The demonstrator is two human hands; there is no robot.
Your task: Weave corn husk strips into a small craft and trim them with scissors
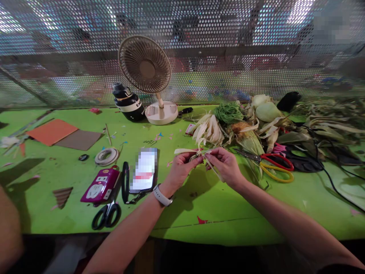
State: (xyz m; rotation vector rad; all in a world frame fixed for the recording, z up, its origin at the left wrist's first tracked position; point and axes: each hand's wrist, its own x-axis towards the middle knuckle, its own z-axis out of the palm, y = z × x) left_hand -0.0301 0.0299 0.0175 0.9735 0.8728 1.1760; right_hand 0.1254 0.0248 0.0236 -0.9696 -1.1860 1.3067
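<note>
Husk strip [185,151]: above the desk [182,232], right of the middle of its width, between both hands; knotted or bunched at the fingertips.
Strip direction: long axis roughly parallel to the desk's front edge; pale free end points left.
Thin tail [214,172]: slants from the right fingers toward the front edge, and rightward.
Left hand [182,167]: thumb and fingers closed on the strip; watch [163,195] on wrist.
Right hand [224,163]: thumb and fingers pinching the strip close to the left fingertips.
Husk bundle [208,130]: just behind the hands, toward the back edge.
Green string [229,112]: beside the bundle, behind it.
Colored-handle scissors [276,165]: just right of the right hand; blades point left, toward it.
Phone [144,169]: left of the left hand.
Left side: tape roll [106,156], purple box [100,185]; black scissors [106,216] near the front edge.
Back edge: fan [162,113] upright, bottle [129,105] beside it.
Surface: green, scattered with paper scraps.
Room: perforated metal screen [91,82] behind the desk.
</note>
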